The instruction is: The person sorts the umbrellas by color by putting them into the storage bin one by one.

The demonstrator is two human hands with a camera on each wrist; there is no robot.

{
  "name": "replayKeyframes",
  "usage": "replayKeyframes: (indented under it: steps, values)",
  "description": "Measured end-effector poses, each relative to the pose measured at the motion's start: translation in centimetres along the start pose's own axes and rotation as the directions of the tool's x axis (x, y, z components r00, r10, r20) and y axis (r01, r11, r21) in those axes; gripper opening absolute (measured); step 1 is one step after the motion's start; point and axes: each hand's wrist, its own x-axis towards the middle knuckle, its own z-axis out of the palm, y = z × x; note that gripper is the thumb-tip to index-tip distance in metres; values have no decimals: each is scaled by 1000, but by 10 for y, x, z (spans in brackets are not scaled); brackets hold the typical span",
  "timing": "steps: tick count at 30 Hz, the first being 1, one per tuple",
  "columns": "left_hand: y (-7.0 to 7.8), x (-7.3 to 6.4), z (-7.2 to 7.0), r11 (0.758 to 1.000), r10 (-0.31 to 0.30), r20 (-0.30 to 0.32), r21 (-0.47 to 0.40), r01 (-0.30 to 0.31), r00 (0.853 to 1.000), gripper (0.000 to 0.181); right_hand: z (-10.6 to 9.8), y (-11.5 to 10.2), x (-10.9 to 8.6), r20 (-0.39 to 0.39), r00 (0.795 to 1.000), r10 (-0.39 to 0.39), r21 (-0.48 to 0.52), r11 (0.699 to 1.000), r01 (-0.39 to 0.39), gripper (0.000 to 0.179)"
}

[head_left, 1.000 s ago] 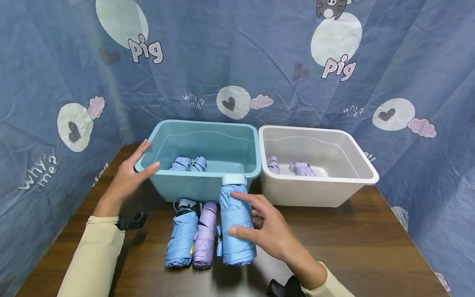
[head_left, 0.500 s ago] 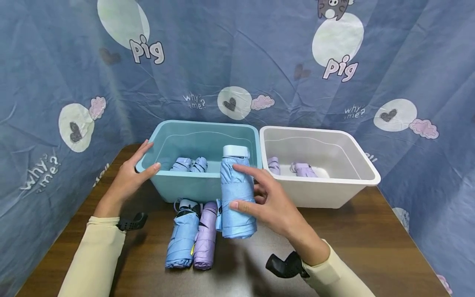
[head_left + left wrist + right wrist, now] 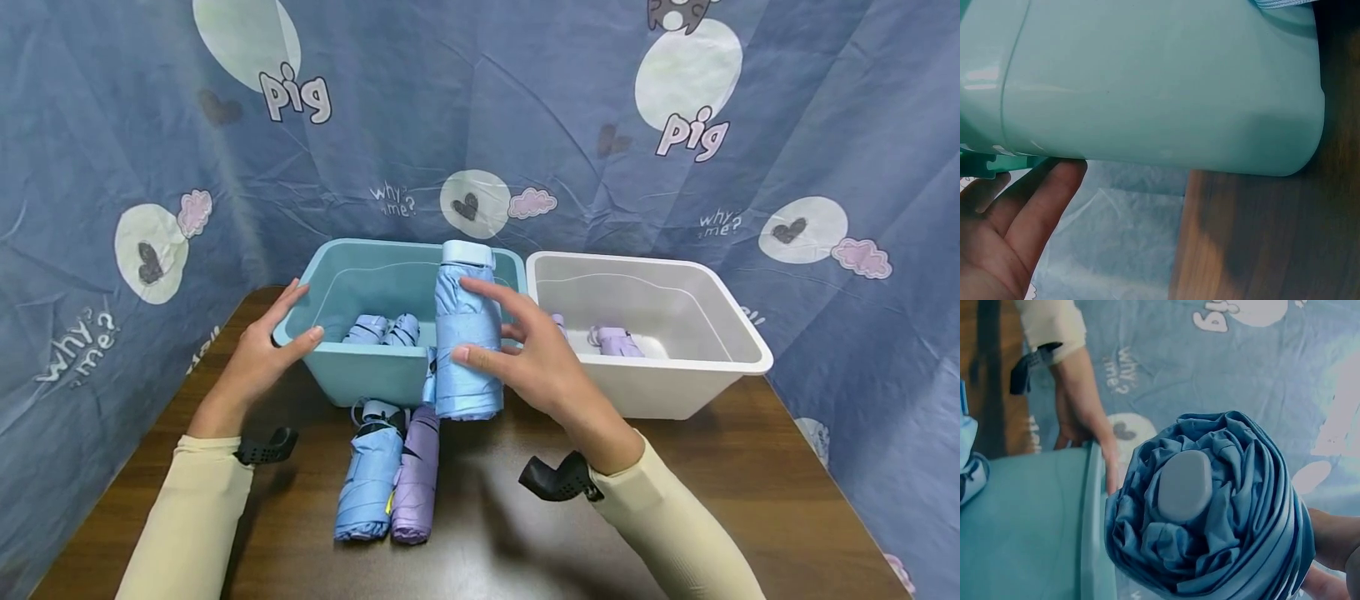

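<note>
Nearest, at seven o'clock from the held umbrella, a loose blue umbrella and a loose purple umbrella lie side by side on the table, apparently left to stow. The person's right hand curls round the held umbrella before the near rim of the teal bin; the left hand, spread wide, touches its nine-o'clock edge. Beyond, two blue umbrellas inside, and two purple umbrellas in the white bin towards three o'clock, look done, with open room around them.

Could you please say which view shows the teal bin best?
The head view: it shows the teal bin nearly whole, partly behind the held blue umbrella. The left wrist view shows mostly outer wall, close up; the right wrist, just part of its rim and wall.
</note>
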Motion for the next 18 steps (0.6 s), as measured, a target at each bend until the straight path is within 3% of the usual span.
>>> replayKeyframes:
  steps: [7,14,18]
  values:
    - [3,-2,0,1000,-15,6,8,15,1000,74,0,4,24,-42,997,68,-33,997,-69,64]
    - [1,-1,0,1000,-12,5,8,12,1000,74,1,12,48,-63,993,99,23,995,-98,63]
    - [0,-1,0,1000,-3,5,2,3,1000,73,3,19,64,-124,985,119,-10,993,-121,63]
